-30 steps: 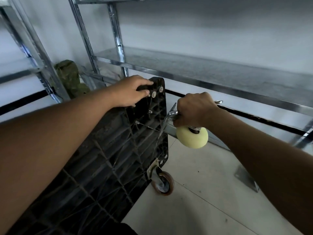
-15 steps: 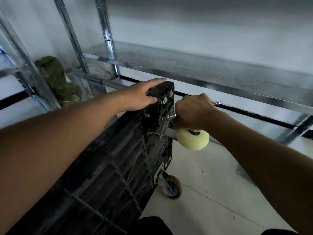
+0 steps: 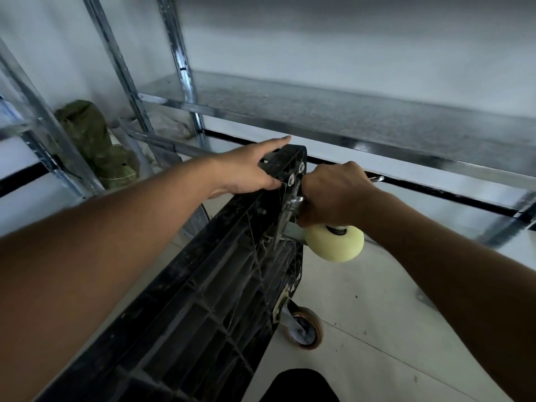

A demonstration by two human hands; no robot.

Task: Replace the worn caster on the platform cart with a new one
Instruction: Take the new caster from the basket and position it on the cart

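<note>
Black ribbed plastic faces me: the platform cart (image 3: 203, 300) stands tipped on edge on the floor (image 3: 377, 314). My left hand (image 3: 249, 172) rests on its top corner, fingers (image 3: 275, 142) straight, gripping nothing. My right hand (image 3: 333, 195) is curled tight round the metal fork of the new caster (image 3: 335, 245), whose plate seems pressed to the corner beside the white washers (image 3: 291, 179). If the plate sits off its holes, bolts may jam. If my left eases, the cart could topple.
</note>
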